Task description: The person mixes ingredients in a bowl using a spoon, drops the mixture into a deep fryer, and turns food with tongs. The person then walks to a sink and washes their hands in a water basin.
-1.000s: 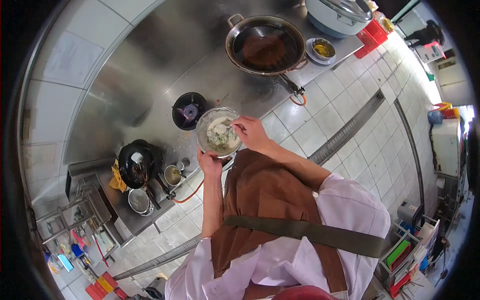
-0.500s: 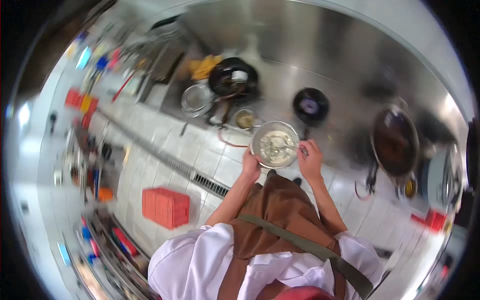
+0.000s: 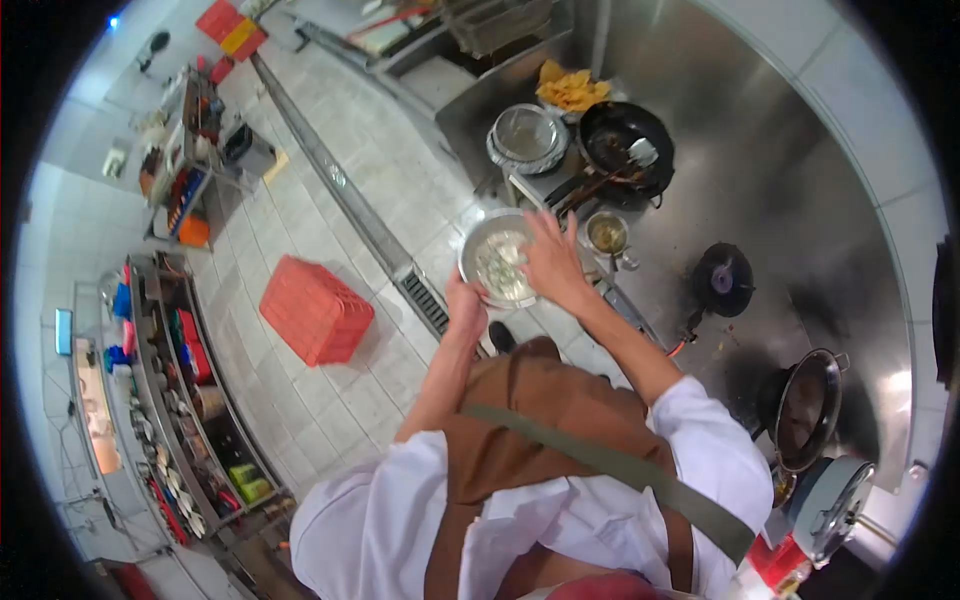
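Observation:
My left hand (image 3: 467, 303) grips the lower left rim of a round metal bowl (image 3: 467, 255) with its fingers closed. Inside the bowl lies a pale, wet mixture (image 3: 503, 266) with green bits. Over the bowl's right side is my right hand (image 3: 552, 258), its fingers stretched up and apart, somewhat blurred. I make out no tool in it; its palm side and part of the bowl are hidden. Beyond it, a small pot (image 3: 608, 233) with yellowish contents stands on the steel counter, near a black wok (image 3: 640, 125) holding a ladle-like utensil (image 3: 642, 152).
A wire strainer on a pot (image 3: 527, 137) and a yellow cloth (image 3: 573, 87) sit beside the wok. Further right are a black burner (image 3: 722, 281) and a brown-stained wok (image 3: 806, 410). A red crate (image 3: 315, 310) stands on the tiled floor by a drain channel (image 3: 350, 205). Shelves (image 3: 185, 400) line the left.
The view has turned toward the left side of the room. My right hand, earlier pinching a utensil in the bowl, now has its fingers spread over the bowl's edge. My left hand keeps its hold.

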`<action>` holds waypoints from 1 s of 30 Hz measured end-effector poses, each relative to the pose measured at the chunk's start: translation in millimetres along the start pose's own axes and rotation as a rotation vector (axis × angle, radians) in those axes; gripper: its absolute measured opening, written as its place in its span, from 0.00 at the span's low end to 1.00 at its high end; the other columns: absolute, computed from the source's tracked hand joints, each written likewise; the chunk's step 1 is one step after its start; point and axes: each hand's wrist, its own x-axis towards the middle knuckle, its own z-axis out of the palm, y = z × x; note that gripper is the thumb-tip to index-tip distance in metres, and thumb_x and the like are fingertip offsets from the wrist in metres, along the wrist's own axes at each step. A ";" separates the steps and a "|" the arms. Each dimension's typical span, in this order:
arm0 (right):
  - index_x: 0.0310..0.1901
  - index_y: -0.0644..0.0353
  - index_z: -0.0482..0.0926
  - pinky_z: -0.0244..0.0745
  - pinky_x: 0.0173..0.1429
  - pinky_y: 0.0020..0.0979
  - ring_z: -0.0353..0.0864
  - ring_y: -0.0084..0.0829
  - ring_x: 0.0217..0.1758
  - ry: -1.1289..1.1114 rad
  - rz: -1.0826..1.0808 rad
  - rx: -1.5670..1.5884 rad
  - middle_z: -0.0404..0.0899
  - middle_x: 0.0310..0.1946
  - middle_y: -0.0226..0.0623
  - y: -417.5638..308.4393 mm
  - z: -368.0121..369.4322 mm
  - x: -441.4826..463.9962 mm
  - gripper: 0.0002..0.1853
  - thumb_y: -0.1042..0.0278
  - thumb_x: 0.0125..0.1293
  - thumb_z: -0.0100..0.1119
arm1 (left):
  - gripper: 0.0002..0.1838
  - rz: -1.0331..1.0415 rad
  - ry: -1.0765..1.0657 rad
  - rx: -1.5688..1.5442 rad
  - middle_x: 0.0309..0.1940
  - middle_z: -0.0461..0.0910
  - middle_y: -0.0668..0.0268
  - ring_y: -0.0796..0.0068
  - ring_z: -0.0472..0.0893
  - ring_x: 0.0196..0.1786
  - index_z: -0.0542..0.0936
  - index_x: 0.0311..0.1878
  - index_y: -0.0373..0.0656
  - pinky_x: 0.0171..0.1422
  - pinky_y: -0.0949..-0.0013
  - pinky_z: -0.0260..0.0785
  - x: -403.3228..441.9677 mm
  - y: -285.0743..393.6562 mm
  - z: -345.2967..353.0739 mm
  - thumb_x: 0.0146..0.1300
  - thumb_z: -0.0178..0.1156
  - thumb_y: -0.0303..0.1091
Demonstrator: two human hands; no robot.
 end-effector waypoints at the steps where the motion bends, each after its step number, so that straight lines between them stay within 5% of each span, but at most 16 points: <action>1: 0.39 0.57 0.88 0.40 0.75 0.70 0.57 0.48 0.75 -0.029 0.002 -0.041 0.66 0.68 0.46 -12.7 9.2 28.4 0.13 0.64 0.51 0.72 | 0.45 0.045 -0.031 0.037 0.59 0.77 0.56 0.62 0.78 0.59 0.68 0.70 0.38 0.55 0.68 0.76 16.6 17.1 -16.7 0.40 0.42 0.09; 10: 0.37 0.54 0.89 0.41 0.74 0.69 0.61 0.42 0.73 0.057 -0.200 0.061 0.69 0.66 0.40 -121.1 66.1 201.7 0.10 0.64 0.52 0.72 | 0.43 0.260 0.144 -0.135 0.54 0.77 0.57 0.63 0.80 0.51 0.70 0.67 0.39 0.45 0.66 0.78 112.5 122.0 -107.3 0.39 0.44 0.10; 11: 0.35 0.55 0.88 0.50 0.70 0.64 0.65 0.41 0.67 0.120 -0.277 0.047 0.72 0.59 0.42 -132.7 72.8 215.6 0.09 0.62 0.52 0.71 | 0.42 0.231 0.167 -0.152 0.51 0.79 0.58 0.65 0.81 0.46 0.71 0.66 0.39 0.40 0.68 0.78 117.4 132.4 -111.2 0.40 0.44 0.10; 15: 0.33 0.53 0.88 0.60 0.56 0.46 0.70 0.37 0.54 -0.062 -0.300 -0.070 0.76 0.42 0.35 -161.2 109.0 270.9 0.07 0.66 0.51 0.69 | 0.40 0.187 0.235 -0.144 0.48 0.80 0.59 0.69 0.83 0.43 0.72 0.64 0.39 0.39 0.70 0.78 145.5 170.2 -124.4 0.41 0.45 0.10; 30: 0.31 0.55 0.86 0.62 0.53 0.44 0.76 0.38 0.49 -0.271 -0.632 0.232 0.80 0.36 0.35 -266.9 235.8 576.3 0.05 0.72 0.52 0.63 | 0.37 0.374 0.388 -0.319 0.49 0.79 0.60 0.67 0.81 0.46 0.73 0.60 0.36 0.40 0.71 0.76 352.2 330.6 -268.8 0.40 0.45 0.10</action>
